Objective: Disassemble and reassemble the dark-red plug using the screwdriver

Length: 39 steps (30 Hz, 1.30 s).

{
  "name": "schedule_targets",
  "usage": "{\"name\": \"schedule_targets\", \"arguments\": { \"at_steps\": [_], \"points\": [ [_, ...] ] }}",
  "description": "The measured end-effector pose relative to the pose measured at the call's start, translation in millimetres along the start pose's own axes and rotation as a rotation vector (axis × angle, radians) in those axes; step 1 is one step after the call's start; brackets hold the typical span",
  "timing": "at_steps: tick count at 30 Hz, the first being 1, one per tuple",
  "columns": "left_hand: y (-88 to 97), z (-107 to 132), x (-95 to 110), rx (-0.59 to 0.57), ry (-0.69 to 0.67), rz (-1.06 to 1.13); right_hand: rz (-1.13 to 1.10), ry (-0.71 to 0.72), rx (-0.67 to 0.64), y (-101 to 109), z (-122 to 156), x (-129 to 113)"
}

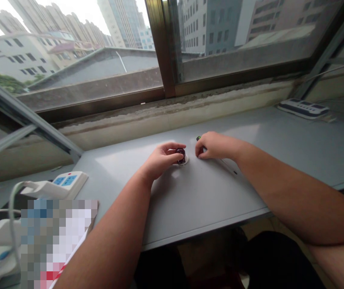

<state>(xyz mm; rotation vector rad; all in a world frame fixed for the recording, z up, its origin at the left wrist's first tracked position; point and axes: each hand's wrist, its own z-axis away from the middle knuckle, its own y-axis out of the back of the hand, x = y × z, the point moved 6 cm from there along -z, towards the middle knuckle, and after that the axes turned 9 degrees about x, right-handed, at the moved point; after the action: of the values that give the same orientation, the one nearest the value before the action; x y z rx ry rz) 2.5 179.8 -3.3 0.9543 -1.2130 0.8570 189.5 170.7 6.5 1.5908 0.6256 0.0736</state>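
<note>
Bare forearms [105, 245] reach over grey worktop [208, 208]. Left hand [161, 160]: grip closed on small dark round object [180, 155], object sitting on white disc [186, 160]. Right hand [216, 145] just right of dark object, grip curled, closed or not unclear; small green-tipped item [198, 138] near it. White power strip [66, 184] well left of dark object; window [84, 72] behind.

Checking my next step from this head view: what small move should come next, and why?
Probably bring the right hand in to steady the small dark purple round object. The left hand already has its fingers around that object, which sits on a white round disc, while the right hand's fingertips look empty, just beside it on the grey table.
</note>
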Motion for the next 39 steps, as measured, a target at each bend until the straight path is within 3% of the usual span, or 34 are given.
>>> {"name": "schedule_targets", "arguments": {
  "at_steps": [14, 26, 29, 33, 36, 39],
  "points": [
    [-3.7, -2.7, -5.0, 0.014, 0.085, 0.015, 0.139, -0.065, 0.013, 6.2, 2.5, -18.2],
    [-3.3, -0.5, -7.9, -0.039, 0.101, 0.065, 0.077, -0.064, 0.024, 4.4, 3.1, -15.9],
    [1.0, -0.3, -5.3, -0.033, 0.052, 0.128, -0.018, -0.017, 0.164, 15.9, 4.6, -15.1],
    [2.3, 4.6, 6.4, -0.057, 0.004, 0.286, -0.318, 0.251, 0.394, 34.9, 12.1, -33.7],
    [-0.8, 11.1, 15.9, -0.096, -0.010, 0.346, -0.577, 0.420, 0.406, 37.2, 18.6, -52.0],
    [-2.8, 16.2, 22.0, -0.108, -0.019, 0.374, -0.731, 0.434, 0.413, 36.3, 20.8, -60.0]
  ]
}}
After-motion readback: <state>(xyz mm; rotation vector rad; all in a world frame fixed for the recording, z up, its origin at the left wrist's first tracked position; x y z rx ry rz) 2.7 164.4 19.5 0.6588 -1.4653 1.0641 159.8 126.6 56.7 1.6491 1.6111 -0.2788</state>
